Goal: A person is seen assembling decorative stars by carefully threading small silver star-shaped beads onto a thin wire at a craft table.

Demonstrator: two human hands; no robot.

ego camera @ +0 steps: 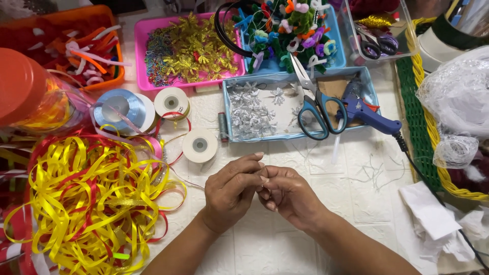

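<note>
A loose heap of yellow and red ribbon lies at the near left. The left hand and right hand meet mid-tabletop, fingertips pressed together on something too small to make out — perhaps a thin thread. Scissors and a blue glue gun lie beyond, in the far tray — nearer the right hand.

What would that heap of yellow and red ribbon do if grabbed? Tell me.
The ribbon heap is loose, thin curling strips, so it would likely flop and sag. The strands interlace, so probably several lift together in a tangle. It looks light and may trail off the white table.
</note>
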